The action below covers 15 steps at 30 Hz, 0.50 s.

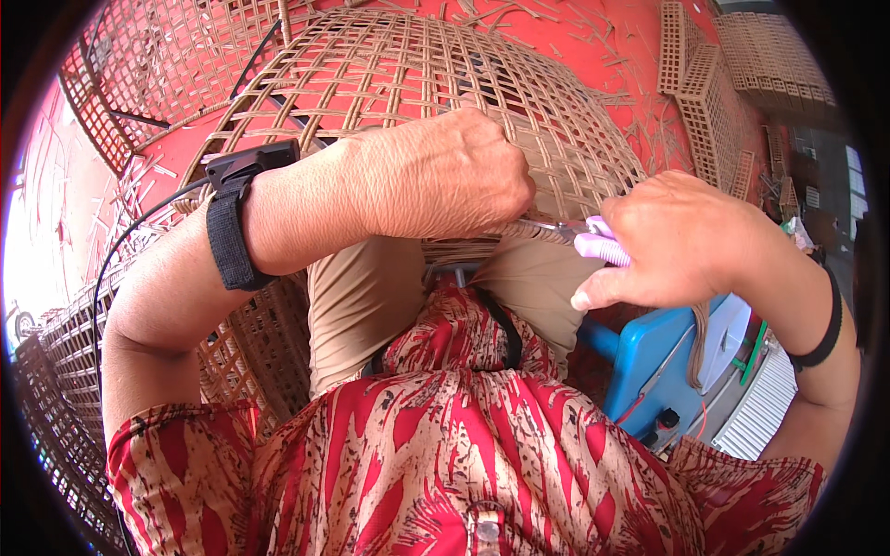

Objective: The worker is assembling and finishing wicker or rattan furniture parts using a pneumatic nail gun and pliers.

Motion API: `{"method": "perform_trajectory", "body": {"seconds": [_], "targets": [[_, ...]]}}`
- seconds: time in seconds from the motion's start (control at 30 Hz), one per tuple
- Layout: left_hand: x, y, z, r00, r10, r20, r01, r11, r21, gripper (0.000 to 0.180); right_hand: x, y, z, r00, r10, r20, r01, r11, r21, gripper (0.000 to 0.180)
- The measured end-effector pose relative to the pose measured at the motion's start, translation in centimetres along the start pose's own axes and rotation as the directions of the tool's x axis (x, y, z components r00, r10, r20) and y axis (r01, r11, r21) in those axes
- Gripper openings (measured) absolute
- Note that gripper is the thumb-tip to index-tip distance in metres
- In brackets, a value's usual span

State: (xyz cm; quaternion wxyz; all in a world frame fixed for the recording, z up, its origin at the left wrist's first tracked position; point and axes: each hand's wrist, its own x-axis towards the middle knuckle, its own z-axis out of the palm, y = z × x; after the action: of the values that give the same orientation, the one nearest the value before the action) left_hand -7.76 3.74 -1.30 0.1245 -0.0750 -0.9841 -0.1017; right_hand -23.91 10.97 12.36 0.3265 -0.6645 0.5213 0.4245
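hands at the rim of an open-weave basket

my left hand (436, 171) lay curled over the near rim of the open-weave rattan basket (389, 83), fingers folded down onto the edge and pressing it against my knees; what the fingertips pinched underneath i could not tell. a black wrist strap (232, 227) with a small black device sat on that forearm. my right hand (681, 246) was closed around the lilac handles of a pair of scissors (593, 239), thumb stretched out below, with the metal blades pointing left and meeting the rim just beside my left knuckles. the basket rested on my lap, tilted away from me over the red floor (593, 46), which was strewn with cane trimmings. woven lattice panels (709, 93) stood well apart at the upper right, more wickerwork (65, 371) at my left elbow, and a blue stool (649, 361) just under my right wrist.
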Motion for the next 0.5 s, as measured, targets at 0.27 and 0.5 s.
{"method": "perform_trajectory", "body": {"seconds": [0.27,0.5], "targets": [[0.0,-0.1,-0.1,1.0,-0.007,-0.008,0.006,0.996,-0.093,0.011,1.5,1.7,1.8,0.995,-0.084,-0.05,0.09,0.986,0.137,0.052],[0.2,-0.1,-0.2,0.997,-0.047,0.067,0.059,0.981,-0.184,0.015,0.4,1.5,1.1,1.0,-0.015,0.004,0.015,0.997,0.071,0.049]]}}
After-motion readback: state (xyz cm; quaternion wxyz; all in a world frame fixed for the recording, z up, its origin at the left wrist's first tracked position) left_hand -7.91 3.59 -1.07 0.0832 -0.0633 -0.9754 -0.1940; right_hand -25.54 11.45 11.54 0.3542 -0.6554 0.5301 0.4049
